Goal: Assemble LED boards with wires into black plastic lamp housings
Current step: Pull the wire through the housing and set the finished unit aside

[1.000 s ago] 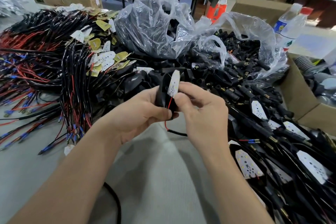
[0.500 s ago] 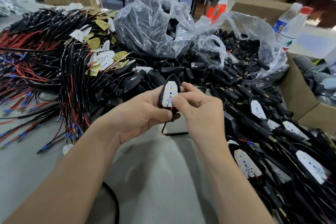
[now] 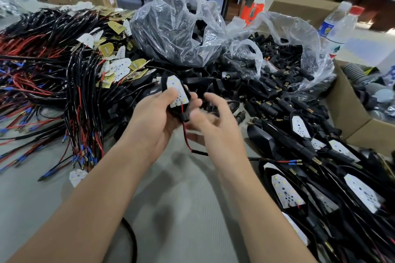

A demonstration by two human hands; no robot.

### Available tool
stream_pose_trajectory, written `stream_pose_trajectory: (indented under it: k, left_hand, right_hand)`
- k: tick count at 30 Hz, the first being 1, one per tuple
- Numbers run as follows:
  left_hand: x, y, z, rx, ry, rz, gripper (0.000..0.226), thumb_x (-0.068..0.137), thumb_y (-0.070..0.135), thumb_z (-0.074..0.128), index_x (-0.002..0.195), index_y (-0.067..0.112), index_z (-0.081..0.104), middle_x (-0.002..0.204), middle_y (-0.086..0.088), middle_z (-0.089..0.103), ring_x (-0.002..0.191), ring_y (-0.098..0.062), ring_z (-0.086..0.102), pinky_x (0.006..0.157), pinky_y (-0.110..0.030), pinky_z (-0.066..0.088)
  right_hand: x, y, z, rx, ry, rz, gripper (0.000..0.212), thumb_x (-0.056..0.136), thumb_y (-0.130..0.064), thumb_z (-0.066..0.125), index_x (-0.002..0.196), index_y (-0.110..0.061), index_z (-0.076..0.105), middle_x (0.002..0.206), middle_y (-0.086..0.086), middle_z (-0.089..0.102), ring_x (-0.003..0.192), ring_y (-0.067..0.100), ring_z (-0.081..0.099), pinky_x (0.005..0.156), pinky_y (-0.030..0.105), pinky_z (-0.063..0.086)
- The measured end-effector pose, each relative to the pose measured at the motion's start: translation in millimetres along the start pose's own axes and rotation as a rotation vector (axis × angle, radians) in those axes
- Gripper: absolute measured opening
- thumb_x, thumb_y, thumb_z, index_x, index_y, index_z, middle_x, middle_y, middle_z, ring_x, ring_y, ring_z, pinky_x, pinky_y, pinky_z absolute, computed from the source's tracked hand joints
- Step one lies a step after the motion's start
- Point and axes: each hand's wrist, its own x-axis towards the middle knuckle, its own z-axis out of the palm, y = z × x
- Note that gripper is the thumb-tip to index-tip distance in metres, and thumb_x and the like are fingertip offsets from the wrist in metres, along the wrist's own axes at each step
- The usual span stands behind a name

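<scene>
My left hand (image 3: 156,119) grips a black lamp housing (image 3: 165,79) with a white LED board (image 3: 178,90) seated in it; my thumb lies on the board. A red and black wire (image 3: 188,145) hangs from the housing's lower end down to the table. My right hand (image 3: 215,121) hovers just right of the housing, blurred, fingers loosely curled, holding nothing. Finished housings with boards (image 3: 286,193) lie piled at the right. Wired LED boards (image 3: 118,68) and wire bundles (image 3: 81,100) lie at the left.
Two clear plastic bags hold black parts: one (image 3: 177,28) behind the hands, another (image 3: 284,66) with connectors to the right. A cardboard box (image 3: 350,113) stands at the right edge, with plastic bottles (image 3: 339,28) behind it. Grey table surface (image 3: 181,209) lies between my forearms.
My right hand has let go of the LED board and drawn away to the right. The left hand now holds the housing alone, turned with the board facing up.
</scene>
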Motion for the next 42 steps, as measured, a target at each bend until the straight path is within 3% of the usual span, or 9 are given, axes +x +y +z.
stream_pose_trajectory:
  k: [3, 7, 11, 18, 23, 26, 30, 35, 42]
  left_hand:
    - [4.5, 3.4, -5.4, -0.052, 0.064, 0.026, 0.026, 0.108, 0.010, 0.042, 0.107, -0.002, 0.065, 0.093, -0.015, 0.074, 0.083, -0.024, 0.076, 0.079, -0.038, 0.063]
    - [5.8, 10.8, -12.1, -0.065, 0.104, 0.113, 0.028, 0.107, 0.006, 0.041, 0.101, -0.001, 0.067, 0.093, -0.011, 0.075, 0.088, -0.023, 0.075, 0.077, -0.030, 0.062]
    - [6.3, 17.6, -20.5, -0.016, 0.150, 0.118, 0.026, 0.105, 0.005, 0.043, 0.098, 0.004, 0.068, 0.092, -0.010, 0.076, 0.089, -0.022, 0.074, 0.074, -0.033, 0.063]
    - [6.0, 13.1, -15.9, -0.005, 0.125, 0.098, 0.023, 0.105, 0.001, 0.042, 0.113, -0.003, 0.064, 0.100, -0.015, 0.071, 0.091, -0.024, 0.072, 0.074, -0.034, 0.063]
    - [4.9, 17.8, -21.4, 0.114, 0.071, 0.084, 0.025, 0.101, 0.000, 0.045, 0.099, 0.007, 0.070, 0.094, -0.009, 0.076, 0.088, -0.023, 0.072, 0.073, -0.036, 0.064]
    - [8.3, 18.8, -27.1, 0.262, 0.160, 0.018, 0.018, 0.103, 0.014, 0.050, 0.099, 0.014, 0.067, 0.097, -0.013, 0.078, 0.082, -0.028, 0.075, 0.067, -0.039, 0.064]
    - [11.9, 17.3, -28.1, 0.279, 0.152, 0.073, 0.019, 0.106, 0.012, 0.048, 0.099, 0.010, 0.066, 0.084, -0.010, 0.077, 0.076, -0.028, 0.076, 0.072, -0.047, 0.063]
    - [17.0, 25.8, -35.8, 0.130, 0.241, 0.095, 0.021, 0.104, 0.001, 0.048, 0.093, 0.010, 0.064, 0.073, -0.007, 0.076, 0.069, -0.023, 0.076, 0.055, -0.038, 0.061]
    - [17.0, 27.8, -39.2, 0.124, 0.192, 0.099, 0.025, 0.101, -0.005, 0.049, 0.091, 0.012, 0.064, 0.081, -0.010, 0.076, 0.075, -0.025, 0.077, 0.057, -0.039, 0.062]
  right_hand:
    - [-2.7, 1.5, -0.3, -0.256, -0.141, 0.012, 0.044, 0.084, -0.011, 0.067, 0.117, -0.039, 0.062, 0.080, 0.004, 0.077, 0.077, 0.027, 0.075, 0.082, 0.045, 0.062]
    - [-3.3, 6.3, -8.5, -0.849, -0.120, -0.129, 0.032, 0.087, -0.017, 0.062, 0.110, -0.039, 0.062, 0.078, -0.007, 0.075, 0.076, 0.017, 0.065, 0.075, 0.034, 0.054]
    - [-1.6, 7.3, -14.9, -0.820, -0.049, -0.161, 0.023, 0.090, -0.013, 0.057, 0.085, -0.030, 0.071, 0.063, -0.008, 0.065, 0.061, 0.018, 0.054, 0.060, 0.035, 0.050]
    - [-4.9, 9.5, 0.6, -0.819, -0.005, -0.237, 0.014, 0.095, -0.024, 0.058, 0.084, -0.027, 0.066, 0.059, -0.005, 0.055, 0.060, 0.018, 0.050, 0.058, 0.036, 0.042]
    - [-6.4, 9.2, 6.4, -0.845, 0.068, -0.226, 0.031, 0.097, -0.022, 0.055, 0.067, -0.023, 0.051, 0.059, -0.003, 0.052, 0.063, 0.020, 0.050, 0.057, 0.040, 0.040]
    - [-8.0, 6.6, 4.9, -0.884, 0.088, -0.198, 0.039, 0.096, -0.022, 0.055, 0.059, -0.031, 0.046, 0.057, -0.006, 0.052, 0.060, 0.014, 0.050, 0.051, 0.027, 0.033]
    - [-9.2, 5.0, 5.6, -0.860, 0.061, -0.191, 0.034, 0.093, -0.017, 0.054, 0.064, -0.033, 0.054, 0.058, -0.007, 0.056, 0.060, 0.013, 0.053, 0.054, 0.029, 0.038]
    - [-9.2, -1.8, -11.7, -0.974, -0.048, -0.160, 0.018, 0.091, -0.030, 0.059, 0.106, -0.033, 0.067, 0.083, -0.006, 0.072, 0.081, 0.024, 0.063, 0.075, 0.034, 0.052]
    - [-5.0, -6.7, -10.7, -0.992, 0.041, -0.206, 0.021, 0.093, -0.015, 0.051, 0.072, -0.015, 0.048, 0.057, 0.002, 0.046, 0.061, 0.031, 0.045, 0.059, 0.047, 0.047]
